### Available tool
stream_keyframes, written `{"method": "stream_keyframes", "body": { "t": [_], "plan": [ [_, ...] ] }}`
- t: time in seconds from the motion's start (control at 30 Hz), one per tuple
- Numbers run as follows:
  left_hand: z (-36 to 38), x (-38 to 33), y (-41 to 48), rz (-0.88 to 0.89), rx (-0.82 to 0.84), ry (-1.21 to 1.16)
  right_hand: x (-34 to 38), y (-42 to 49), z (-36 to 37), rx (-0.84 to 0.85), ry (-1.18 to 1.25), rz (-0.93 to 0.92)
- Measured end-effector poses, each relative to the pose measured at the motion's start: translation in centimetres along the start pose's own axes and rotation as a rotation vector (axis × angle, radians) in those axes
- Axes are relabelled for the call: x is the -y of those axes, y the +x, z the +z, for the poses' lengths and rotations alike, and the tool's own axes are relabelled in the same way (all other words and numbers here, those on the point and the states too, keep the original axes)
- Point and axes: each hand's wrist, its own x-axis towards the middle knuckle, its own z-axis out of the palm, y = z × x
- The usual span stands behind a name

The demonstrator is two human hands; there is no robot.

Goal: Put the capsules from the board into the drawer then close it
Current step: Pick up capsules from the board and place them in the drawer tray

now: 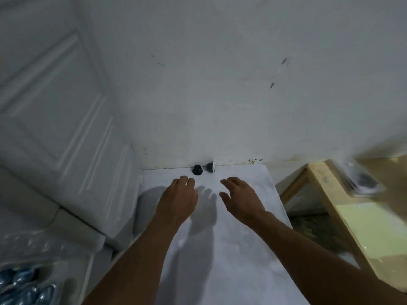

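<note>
Two dark capsules lie at the far edge of the white board (pixel 231 238), close to the wall. One capsule (pixel 197 169) stands with its dome up; the other capsule (pixel 211 167) lies on its side just to its right. My left hand (pixel 178 200) hovers just short of the upright capsule, fingers loosely bent, holding nothing. My right hand (pixel 240 198) is spread open a little to the right and nearer, also holding nothing. At the lower left corner, several blue capsules (pixel 24 287) lie in what looks like the drawer; its edges are blurred.
A white panelled door (pixel 55 119) stands at the left, a scuffed white wall (pixel 220 84) behind the board. A wooden frame (pixel 326 201) with a pale green surface and a clear packet (pixel 361 181) sits at the right.
</note>
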Motion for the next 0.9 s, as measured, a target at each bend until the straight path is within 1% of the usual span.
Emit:
{"method": "stream_keyframes", "body": {
  "t": [0.03,0.1,0.13,0.27,0.37,0.47,0.53,0.77,0.9],
  "plan": [
    [0.7,0.2,1.0,0.02,0.018,-0.021,-0.3,1.2,0.2,0.006,0.001,0.002],
    [2.5,0.8,2.7,0.036,0.137,-0.02,-0.7,3.5,0.7,0.01,-0.011,0.001],
    [3.6,1.3,3.4,0.049,0.165,-0.005,-0.8,4.6,1.0,0.016,-0.015,-0.003],
    [6.4,2.4,6.4,0.067,0.216,0.015,-1.3,8.6,2.5,0.03,0.004,-0.018],
    [7.6,2.7,8.0,0.072,0.227,-0.04,-1.8,11.1,3.8,0.034,0.009,-0.022],
    [8.0,2.7,9.1,-0.008,0.239,-0.158,-2.1,12.6,4.7,0.061,0.021,-0.023],
    [8.5,2.7,9.4,-0.024,0.264,-0.213,-2.4,13.2,5.1,0.081,0.017,-0.026],
    [10.3,3.4,9.9,-0.023,0.309,-0.254,-3.1,14.1,5.9,0.106,0.013,-0.006],
    [10.6,2.9,10.3,-0.046,0.279,-0.219,-3.2,13.9,6.4,0.119,0.025,0.039]
  ]
}}
